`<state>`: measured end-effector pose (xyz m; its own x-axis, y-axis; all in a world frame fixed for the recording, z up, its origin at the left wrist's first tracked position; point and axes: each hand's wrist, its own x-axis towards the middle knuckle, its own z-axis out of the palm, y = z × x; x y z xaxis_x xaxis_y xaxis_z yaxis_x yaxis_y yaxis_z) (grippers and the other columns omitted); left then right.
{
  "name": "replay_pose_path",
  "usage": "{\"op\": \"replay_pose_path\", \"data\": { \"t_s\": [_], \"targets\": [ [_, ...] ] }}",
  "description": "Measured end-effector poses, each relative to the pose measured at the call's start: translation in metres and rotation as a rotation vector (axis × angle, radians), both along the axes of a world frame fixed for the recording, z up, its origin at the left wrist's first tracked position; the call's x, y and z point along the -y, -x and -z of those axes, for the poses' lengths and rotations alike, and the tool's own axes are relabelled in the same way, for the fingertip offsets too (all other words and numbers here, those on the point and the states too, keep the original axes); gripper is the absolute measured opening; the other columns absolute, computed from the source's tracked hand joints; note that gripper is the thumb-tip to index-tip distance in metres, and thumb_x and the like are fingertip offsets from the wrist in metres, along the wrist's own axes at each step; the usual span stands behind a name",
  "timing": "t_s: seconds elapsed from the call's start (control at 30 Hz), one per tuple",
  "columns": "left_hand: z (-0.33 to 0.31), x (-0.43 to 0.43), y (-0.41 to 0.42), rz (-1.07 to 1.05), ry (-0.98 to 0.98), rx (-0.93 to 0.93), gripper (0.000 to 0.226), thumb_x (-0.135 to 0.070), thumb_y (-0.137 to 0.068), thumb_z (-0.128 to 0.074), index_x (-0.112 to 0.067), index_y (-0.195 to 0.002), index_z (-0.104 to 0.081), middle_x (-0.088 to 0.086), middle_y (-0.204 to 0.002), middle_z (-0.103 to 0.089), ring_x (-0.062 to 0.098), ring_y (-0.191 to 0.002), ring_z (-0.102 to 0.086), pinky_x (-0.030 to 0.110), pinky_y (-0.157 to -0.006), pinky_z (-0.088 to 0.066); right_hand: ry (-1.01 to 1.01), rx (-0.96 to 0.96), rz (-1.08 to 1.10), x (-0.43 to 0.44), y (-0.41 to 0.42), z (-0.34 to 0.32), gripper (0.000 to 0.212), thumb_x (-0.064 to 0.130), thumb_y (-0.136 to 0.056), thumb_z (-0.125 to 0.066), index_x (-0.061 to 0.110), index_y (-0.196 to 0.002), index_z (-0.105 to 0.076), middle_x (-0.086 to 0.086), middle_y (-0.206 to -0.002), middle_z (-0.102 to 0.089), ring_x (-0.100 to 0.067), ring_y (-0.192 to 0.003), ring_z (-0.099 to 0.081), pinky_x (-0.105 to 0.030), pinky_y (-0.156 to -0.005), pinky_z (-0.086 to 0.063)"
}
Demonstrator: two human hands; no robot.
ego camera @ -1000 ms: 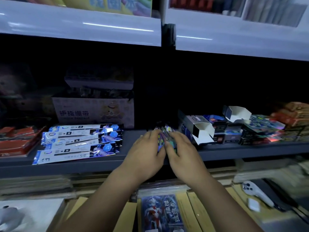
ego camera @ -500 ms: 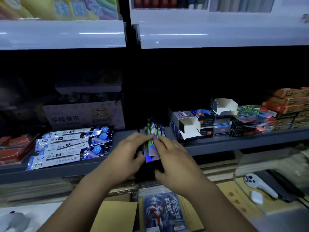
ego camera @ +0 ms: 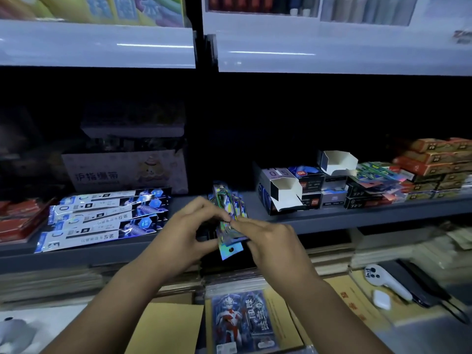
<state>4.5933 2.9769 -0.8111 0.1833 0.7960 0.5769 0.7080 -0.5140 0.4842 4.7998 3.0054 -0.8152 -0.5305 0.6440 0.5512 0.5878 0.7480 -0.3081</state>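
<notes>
Dim shop shelving; at the front edge of the grey shelf point(ego camera: 332, 219), near its middle, a bundle of shiny packets point(ego camera: 226, 200) is pinched from both sides; the left hand point(ego camera: 189, 226) and the right hand point(ego camera: 273, 241) curl round it (fingertips meeting on top); the step seems to be squaring the bundle; next it needs a steady placing between the blue packs point(ego camera: 102, 218) and the open box point(ego camera: 281, 192).

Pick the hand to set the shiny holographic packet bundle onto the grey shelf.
Left, probably: the left hand brackets the shiny holographic packet bundle, fingers above, thumb below; the right hand only pinches its edge. Bare grey shelf lies behind.
</notes>
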Motion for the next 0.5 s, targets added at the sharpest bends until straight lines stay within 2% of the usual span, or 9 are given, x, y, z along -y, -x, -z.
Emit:
{"op": "replay_pose_path", "data": {
  "t_s": [0.1, 0.17, 0.23, 0.33, 0.4, 0.47, 0.5],
  "targets": [
    [0.001, -0.002, -0.006, -0.050, -0.025, -0.092, 0.047, -0.025, -0.078, -0.085, -0.033, -0.121, -0.065, -0.006, -0.108, -0.042, 0.006, -0.096, -0.053, 0.021, -0.085, -0.047, 0.040, -0.169, -0.054, 0.002, -0.006, -0.004, 0.052, -0.002, -0.078, -0.057, 0.018, -0.122, -0.075, -0.002, -0.116, -0.077, -0.013, -0.102, -0.072, -0.025, -0.093, -0.057],
    [-0.002, -0.006, -0.007, -0.128, -0.083, -0.168, 0.048, -0.029, -0.074, -0.086, -0.035, -0.118, -0.067, -0.004, -0.108, -0.034, 0.014, -0.095, -0.046, 0.027, -0.083, -0.047, 0.110, -0.241, -0.097, 0.004, -0.008, -0.010, 0.046, -0.004, -0.084, -0.063, 0.020, -0.121, -0.076, 0.000, -0.112, -0.078, -0.007, -0.099, -0.070, -0.012, -0.089, -0.052],
    [-0.008, -0.011, -0.007, -0.235, -0.168, -0.243, 0.041, -0.028, -0.068, -0.089, -0.036, -0.105, -0.071, -0.004, -0.110, -0.034, 0.018, -0.096, -0.041, 0.035, -0.080, -0.045, 0.179, -0.273, -0.113, 0.006, -0.011, -0.015, 0.043, -0.005, -0.089, -0.066, 0.024, -0.119, -0.077, 0.004, -0.109, -0.078, 0.001, -0.094, -0.069, -0.003, -0.081, -0.046],
    [-0.011, -0.016, -0.011, -0.241, -0.201, -0.298, 0.035, -0.028, -0.064, -0.087, -0.031, -0.093, -0.067, -0.004, -0.119, -0.046, 0.022, -0.104, -0.045, 0.041, -0.085, -0.041, 0.274, -0.339, -0.121, 0.009, -0.016, -0.019, 0.044, -0.007, -0.090, -0.065, 0.025, -0.116, -0.079, 0.013, -0.099, -0.076, 0.015, -0.072, -0.062, -0.001, -0.067, -0.040],
    [-0.009, -0.020, -0.013, -0.134, -0.176, -0.259, 0.030, -0.032, -0.068, -0.080, -0.026, -0.090, -0.060, -0.008, -0.117, -0.057, 0.021, -0.107, -0.054, 0.039, -0.091, -0.039, 0.312, -0.384, -0.136, 0.010, -0.017, -0.018, 0.046, -0.008, -0.089, -0.064, 0.026, -0.115, -0.079, 0.021, -0.092, -0.074, 0.009, -0.065, -0.062, -0.004, -0.063, -0.040],
    [-0.007, -0.025, -0.016, -0.051, -0.158, -0.206, 0.026, -0.034, -0.072, -0.074, -0.024, -0.089, -0.057, -0.009, -0.103, -0.065, 0.017, -0.100, -0.061, 0.036, -0.097, -0.040, 0.326, -0.424, -0.160, 0.009, -0.018, -0.019, 0.046, -0.008, -0.087, -0.065, 0.026, -0.115, -0.079, 0.024, -0.096, -0.074, 0.004, -0.074, -0.067, -0.009, -0.068, -0.046],
    [-0.006, -0.028, -0.017, -0.044, -0.163, -0.190, 0.026, -0.030, -0.072, -0.075, -0.023, -0.088, -0.057, -0.008, -0.095, -0.065, 0.015, -0.094, -0.061, 0.034, -0.094, -0.041, 0.327, -0.433, -0.170, 0.008, -0.019, -0.020, 0.045, -0.007, -0.086, -0.066, 0.025, -0.117, -0.078, 0.022, -0.101, -0.075, 0.004, -0.084, -0.069, -0.013, -0.073, -0.050]
  ]
}}
